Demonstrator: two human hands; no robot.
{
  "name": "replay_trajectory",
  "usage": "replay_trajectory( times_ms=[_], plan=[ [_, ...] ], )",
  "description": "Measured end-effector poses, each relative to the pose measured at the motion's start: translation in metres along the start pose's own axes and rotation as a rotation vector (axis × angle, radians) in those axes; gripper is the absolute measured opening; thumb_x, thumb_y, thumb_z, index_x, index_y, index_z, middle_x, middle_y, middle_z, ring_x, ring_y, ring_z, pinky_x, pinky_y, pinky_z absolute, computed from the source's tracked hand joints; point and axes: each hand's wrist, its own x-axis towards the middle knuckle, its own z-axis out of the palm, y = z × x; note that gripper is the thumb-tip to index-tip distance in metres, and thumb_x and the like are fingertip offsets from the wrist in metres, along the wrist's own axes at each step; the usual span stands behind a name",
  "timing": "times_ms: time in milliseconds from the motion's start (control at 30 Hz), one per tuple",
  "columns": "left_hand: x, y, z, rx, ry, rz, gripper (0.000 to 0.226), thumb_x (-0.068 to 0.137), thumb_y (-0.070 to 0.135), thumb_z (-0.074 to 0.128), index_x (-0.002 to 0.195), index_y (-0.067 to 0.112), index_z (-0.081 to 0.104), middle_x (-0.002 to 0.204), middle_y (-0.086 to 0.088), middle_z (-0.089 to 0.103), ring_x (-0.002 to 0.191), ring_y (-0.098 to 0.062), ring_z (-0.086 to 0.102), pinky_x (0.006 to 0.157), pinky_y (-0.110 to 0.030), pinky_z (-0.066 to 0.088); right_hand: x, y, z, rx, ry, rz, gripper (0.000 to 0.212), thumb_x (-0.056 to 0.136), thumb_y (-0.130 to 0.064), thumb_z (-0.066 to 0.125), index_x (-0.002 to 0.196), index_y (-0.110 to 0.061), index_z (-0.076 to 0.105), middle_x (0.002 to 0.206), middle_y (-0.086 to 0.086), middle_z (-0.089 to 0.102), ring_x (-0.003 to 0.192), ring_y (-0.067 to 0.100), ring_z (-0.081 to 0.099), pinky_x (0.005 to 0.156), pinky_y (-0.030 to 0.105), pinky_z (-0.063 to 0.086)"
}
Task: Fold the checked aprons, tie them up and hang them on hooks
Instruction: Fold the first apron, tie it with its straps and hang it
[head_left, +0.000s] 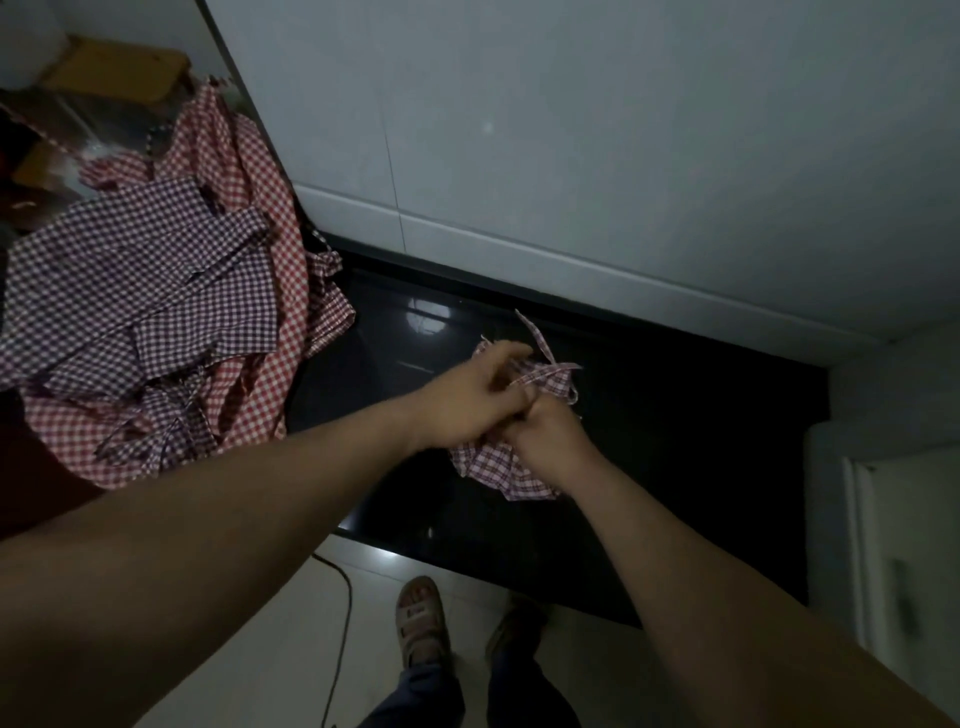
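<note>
Left grip (467, 400) and right grip (545, 436) touching, both with fingers curled round a bunched pink-checked apron (498, 475) over the black table (701, 441); its ties (553, 371) stick out just beyond the grips. Loose apron pile (156, 312) lies well left of them.

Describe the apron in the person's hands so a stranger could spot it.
Find the glossy black counter under the white wall. Over it the left hand and right hand grip a small folded apron. Unlike the loose red-and-purple heap on the left, it is a tight pink-checked bundle.
</note>
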Motion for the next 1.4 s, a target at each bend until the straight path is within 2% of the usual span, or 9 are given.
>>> replay_trajectory(
  times_ms=[100, 200, 433, 633, 833, 967, 1067, 1300, 1400],
  plan=[
    [-0.016, -0.015, 0.000, 0.587, 0.057, 0.205, 0.068, 0.091, 0.038, 0.056, 0.154, 0.036, 0.031, 0.137, 0.004, 0.062, 0.119, -0.017, 0.062, 0.097, -0.041, 0.050, -0.002, 0.000, -0.002, 0.014, 0.019, 0.022, 0.024, 0.098, -0.003, 0.058, 0.094, -0.019, 0.075, 0.094, 0.004, 0.076, 0.088, 0.013, 0.072, 0.080, 0.036, 0.058],
    [-0.021, -0.022, -0.006, 0.904, 0.108, 0.329, 0.053, 0.093, 0.035, 0.056, 0.145, 0.030, 0.044, 0.128, 0.006, 0.060, 0.114, -0.017, 0.058, 0.088, -0.040, 0.044, -0.004, -0.004, -0.004, 0.098, -0.015, 0.064, 0.019, 0.101, -0.011, 0.061, 0.097, -0.020, 0.077, 0.095, 0.000, 0.078, 0.093, 0.011, 0.074, 0.089, 0.029, 0.057],
    [-0.019, -0.029, -0.011, 1.010, 0.245, 0.514, 0.014, 0.096, 0.034, 0.060, 0.107, 0.025, 0.058, 0.102, 0.003, 0.057, 0.091, -0.020, 0.053, 0.076, -0.037, 0.034, -0.005, -0.008, -0.010, 0.093, 0.008, 0.131, 0.020, 0.102, -0.023, 0.062, 0.092, -0.014, 0.077, 0.094, 0.000, 0.078, 0.098, 0.018, 0.072, 0.096, 0.038, 0.056],
    [-0.015, -0.032, -0.018, 1.076, 0.148, 0.524, 0.019, 0.091, 0.042, 0.056, 0.106, 0.030, 0.061, 0.106, 0.007, 0.055, 0.098, -0.017, 0.050, 0.080, -0.037, 0.033, -0.008, -0.009, -0.008, 0.009, -0.013, 0.114, 0.021, 0.102, -0.023, 0.062, 0.090, -0.013, 0.076, 0.091, -0.002, 0.077, 0.095, 0.013, 0.071, 0.094, 0.033, 0.053],
    [-0.016, -0.020, -0.029, 1.017, -0.015, 0.677, 0.015, 0.086, 0.035, 0.064, 0.099, 0.028, 0.061, 0.099, 0.008, 0.061, 0.101, -0.016, 0.055, 0.095, -0.037, 0.040, -0.005, -0.006, -0.009, -0.034, -0.032, 0.084, 0.017, 0.101, -0.014, 0.060, 0.092, -0.011, 0.074, 0.092, 0.005, 0.076, 0.097, 0.029, 0.071, 0.090, 0.042, 0.056],
    [-0.022, -0.022, -0.037, 0.987, -0.059, 0.571, 0.025, 0.092, 0.037, 0.060, 0.112, 0.027, 0.050, 0.103, 0.006, 0.065, 0.095, -0.016, 0.058, 0.088, -0.036, 0.042, -0.005, -0.007, -0.008, -0.073, -0.017, 0.101, 0.018, 0.101, -0.024, 0.063, 0.090, -0.018, 0.075, 0.091, -0.002, 0.077, 0.095, 0.021, 0.072, 0.093, 0.042, 0.056],
    [-0.022, -0.031, -0.033, 1.016, -0.027, 0.475, 0.026, 0.092, 0.042, 0.057, 0.115, 0.033, 0.052, 0.110, 0.011, 0.055, 0.101, -0.014, 0.051, 0.079, -0.033, 0.031, -0.006, -0.009, -0.010, -0.080, -0.020, 0.110, 0.021, 0.101, -0.027, 0.064, 0.089, -0.014, 0.075, 0.090, -0.003, 0.077, 0.096, 0.022, 0.071, 0.094, 0.043, 0.055],
    [-0.016, -0.020, -0.057, 1.068, -0.021, 0.328, 0.029, 0.090, 0.056, 0.050, 0.091, 0.031, 0.064, 0.098, 0.009, 0.052, 0.100, -0.017, 0.053, 0.076, -0.035, 0.025, -0.010, -0.012, -0.012, -0.059, 0.012, 0.134, 0.024, 0.102, -0.030, 0.062, 0.089, -0.015, 0.076, 0.093, -0.002, 0.077, 0.096, 0.018, 0.071, 0.090, 0.037, 0.053],
    [-0.031, -0.009, -0.081, 1.021, -0.227, -0.087, 0.053, 0.103, 0.061, 0.040, 0.085, 0.017, 0.063, 0.085, 0.000, 0.065, 0.083, -0.022, 0.063, 0.080, -0.034, 0.043, -0.010, -0.018, -0.011, -0.096, 0.066, 0.112, 0.026, 0.103, -0.028, 0.060, 0.089, -0.013, 0.074, 0.090, 0.004, 0.073, 0.079, 0.016, 0.066, 0.071, 0.027, 0.052]
  ],
)
